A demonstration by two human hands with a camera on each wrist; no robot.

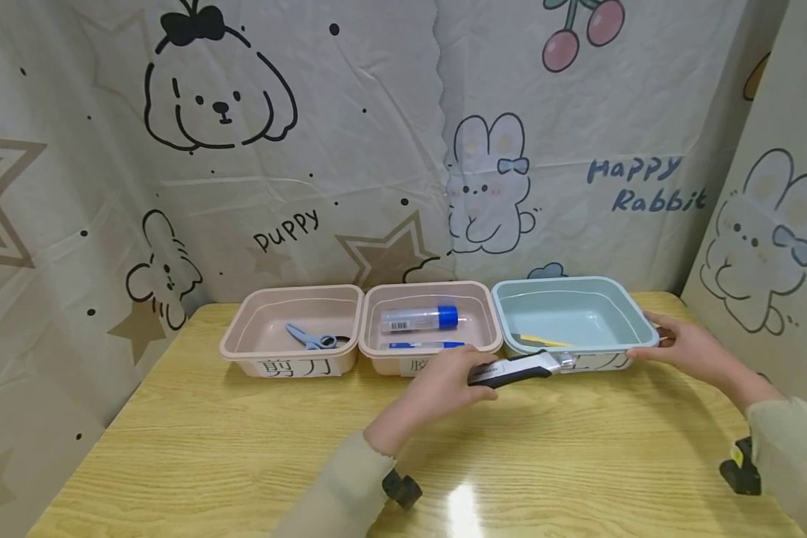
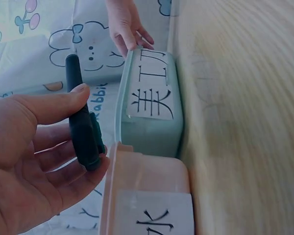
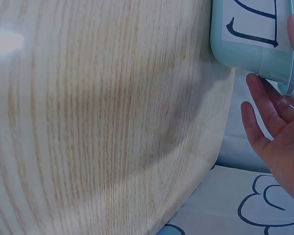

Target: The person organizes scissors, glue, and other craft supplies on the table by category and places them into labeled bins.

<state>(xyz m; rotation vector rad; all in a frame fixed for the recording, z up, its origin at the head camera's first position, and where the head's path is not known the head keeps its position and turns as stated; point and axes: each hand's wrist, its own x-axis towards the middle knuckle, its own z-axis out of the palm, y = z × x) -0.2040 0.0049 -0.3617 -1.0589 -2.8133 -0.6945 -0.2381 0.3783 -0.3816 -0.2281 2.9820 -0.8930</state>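
Note:
My left hand (image 1: 447, 377) grips a utility knife (image 1: 514, 368) with a silver and black handle. The knife is held in front of the blue bin (image 1: 571, 287), its tip pointing right, above the table. In the left wrist view the knife (image 2: 81, 122) sits between the thumb and the curled fingers. My right hand (image 1: 689, 347) holds the front right corner of the blue bin, thumb at the front and fingers along the side. Inside that bin lies a yellow utility knife (image 1: 541, 341), partly hidden by the front wall. The right wrist view shows the fingers (image 3: 267, 105) against the bin's end.
Left of the blue bin stands a pink bin (image 1: 430, 287) with a glue stick (image 1: 417, 319) and a blue-and-clear tube (image 1: 424, 345). A second pink bin (image 1: 302, 291) holds blue scissors (image 1: 312, 338). All stand on a wooden table (image 1: 242, 448) against a patterned curtain (image 1: 376, 149).

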